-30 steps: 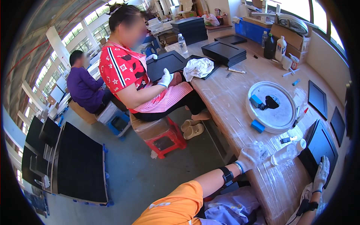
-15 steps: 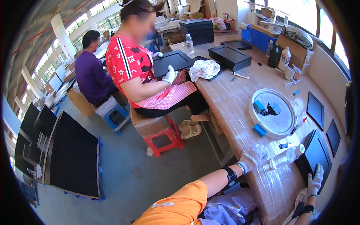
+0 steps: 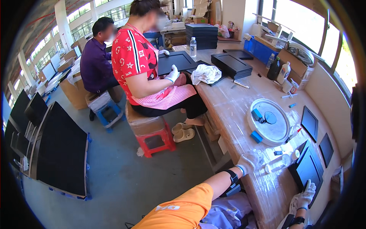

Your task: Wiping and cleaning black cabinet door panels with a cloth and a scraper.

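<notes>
My left hand, in a white glove, is over the front edge of the table. Its fingers are curled together, and whatever may be in them is hidden. Just right of it, a clear plastic bottle with a white cap lies tilted against black picture frames. My right hand, gloved too, rests with fingers stretched out on the near end of the top black picture frame. A white cloth lies beside that wrist.
A round whitish lid holds black paint and a blue sponge block; another blue block sits at its rim. Two small black frames lie along the wall side. Across the table, a co-worker in red handles a black frame.
The whole view has shifted, so the table appears further left and lower. My right hand stays on the frame; my left hand remains by the bottle, its fingers more curled.
</notes>
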A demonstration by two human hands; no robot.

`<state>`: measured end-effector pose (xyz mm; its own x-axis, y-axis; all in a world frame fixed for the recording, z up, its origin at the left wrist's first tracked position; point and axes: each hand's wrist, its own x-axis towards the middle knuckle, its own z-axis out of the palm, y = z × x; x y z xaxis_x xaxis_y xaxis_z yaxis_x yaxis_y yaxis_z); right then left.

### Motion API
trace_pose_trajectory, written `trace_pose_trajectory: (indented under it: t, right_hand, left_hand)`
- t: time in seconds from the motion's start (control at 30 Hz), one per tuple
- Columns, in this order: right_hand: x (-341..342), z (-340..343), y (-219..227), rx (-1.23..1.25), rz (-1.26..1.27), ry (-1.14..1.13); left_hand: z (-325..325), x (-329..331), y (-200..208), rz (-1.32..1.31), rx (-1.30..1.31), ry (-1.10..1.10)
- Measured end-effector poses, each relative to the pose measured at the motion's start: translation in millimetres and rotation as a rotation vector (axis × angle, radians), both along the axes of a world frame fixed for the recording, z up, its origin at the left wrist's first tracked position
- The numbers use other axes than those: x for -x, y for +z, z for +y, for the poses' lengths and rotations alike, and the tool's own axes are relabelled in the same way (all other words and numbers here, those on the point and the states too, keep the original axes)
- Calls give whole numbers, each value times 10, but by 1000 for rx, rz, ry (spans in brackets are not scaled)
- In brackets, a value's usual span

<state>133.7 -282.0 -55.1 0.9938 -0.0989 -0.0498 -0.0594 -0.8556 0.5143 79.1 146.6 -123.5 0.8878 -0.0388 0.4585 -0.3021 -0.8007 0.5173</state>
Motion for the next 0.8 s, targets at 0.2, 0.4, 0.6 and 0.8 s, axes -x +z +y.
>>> trace_pose_trajectory:
  t: [0.2, 0.4, 0.6, 0.8]
  right_hand:
    - [472, -608, 111, -311, -646, 585]
    - [1381, -380, 981, -824, -605, 588]
    - [2120, -1042, 1151, -1042, -493, 297]
    - [2788, -118, 1753, -748, -190, 388]
  left_hand:
    - [-31, -13, 16, 16, -34, 44]
    - [13, -40, 17, -49, -2, 36]
    - [17, 68, 48, -65, 140, 10]
    - [-132, 644, 62, 341, 887, -480]
